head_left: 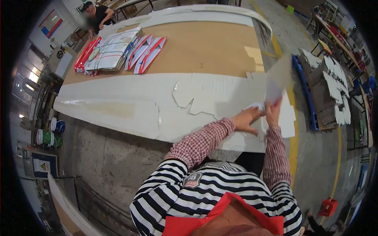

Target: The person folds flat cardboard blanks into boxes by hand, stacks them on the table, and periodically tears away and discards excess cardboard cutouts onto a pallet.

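Observation:
My left hand (248, 119) rests near the right end of the white cardboard sheet (130, 94), fingers spread, with a small white piece (252, 105) by its fingertips. Close beside it, my right hand (273, 113) is closed on a pale cardboard piece (278, 76) that stands up from the table edge and is smeared by motion. Another white cardboard piece (289, 118) juts past the table's right edge, just beyond my right hand. A cut outline (191, 104) shows in the white sheet to the left of my hands.
Brown board (204, 47) covers the far table. On it lie a strapped stack of printed packaging (112, 49) and red-and-white folded boxes (151, 55). Another person (100, 17) is at the far left. To the right, a blue pallet (305, 90) stands beside stacked white cardboard (334, 86).

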Available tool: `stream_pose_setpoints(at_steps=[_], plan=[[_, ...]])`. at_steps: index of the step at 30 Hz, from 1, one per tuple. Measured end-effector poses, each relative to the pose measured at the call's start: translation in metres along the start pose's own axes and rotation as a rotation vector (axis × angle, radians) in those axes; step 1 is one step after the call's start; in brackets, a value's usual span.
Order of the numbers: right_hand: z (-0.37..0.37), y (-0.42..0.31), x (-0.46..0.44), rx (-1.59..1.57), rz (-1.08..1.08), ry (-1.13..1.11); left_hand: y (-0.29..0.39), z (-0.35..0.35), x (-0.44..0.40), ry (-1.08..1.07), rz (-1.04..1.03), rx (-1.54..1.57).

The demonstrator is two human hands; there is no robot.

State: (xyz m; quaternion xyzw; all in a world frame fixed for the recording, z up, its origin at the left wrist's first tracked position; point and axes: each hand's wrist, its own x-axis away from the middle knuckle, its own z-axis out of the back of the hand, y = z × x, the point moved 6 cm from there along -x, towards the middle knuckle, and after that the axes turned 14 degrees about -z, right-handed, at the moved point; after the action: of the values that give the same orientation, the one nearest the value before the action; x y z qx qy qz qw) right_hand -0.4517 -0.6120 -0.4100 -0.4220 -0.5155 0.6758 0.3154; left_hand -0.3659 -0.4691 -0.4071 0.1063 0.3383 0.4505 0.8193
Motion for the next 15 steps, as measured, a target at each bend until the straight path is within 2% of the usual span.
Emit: stream_pose_setpoints(at_steps=[1, 2, 3, 5, 7, 8, 10, 13, 15], plan=[[-0.028, -0.048, 0.006, 0.49, 0.312, -0.051, -0.007, 0.003, 0.003, 0.034, 0.006, 0.085], [-0.053, -0.06, 0.008, 0.587, 0.422, -0.109, -0.024, 0.004, 0.02, 0.107, 0.006, -0.003], [-0.072, -0.054, 0.009, 0.712, 0.405, -0.184, -0.042, 0.009, 0.046, 0.175, 0.011, -0.093], [-0.1, -0.039, 0.02, 0.947, 0.29, -0.387, -0.047, 0.062, 0.089, 0.164, 0.29, -0.094], [-0.117, -0.008, 0.023, 1.163, 0.201, -0.581, -0.024, 0.105, 0.117, 0.014, 0.294, -0.552], [-0.12, -0.005, 0.027, 1.256, 0.257, -0.571, -0.024, 0.109, 0.132, -0.015, 0.253, -0.588], [-0.119, -0.003, 0.027, 1.244, 0.24, -0.597, -0.027, 0.114, 0.149, -0.062, 0.162, -0.679], [-0.116, -0.01, 0.023, 1.2, 0.187, -0.641, -0.033, 0.112, 0.148, -0.191, 0.15, -0.645], [-0.115, -0.017, 0.019, 1.152, 0.139, -0.67, -0.041, 0.098, 0.143, -0.447, 0.242, -0.549]])
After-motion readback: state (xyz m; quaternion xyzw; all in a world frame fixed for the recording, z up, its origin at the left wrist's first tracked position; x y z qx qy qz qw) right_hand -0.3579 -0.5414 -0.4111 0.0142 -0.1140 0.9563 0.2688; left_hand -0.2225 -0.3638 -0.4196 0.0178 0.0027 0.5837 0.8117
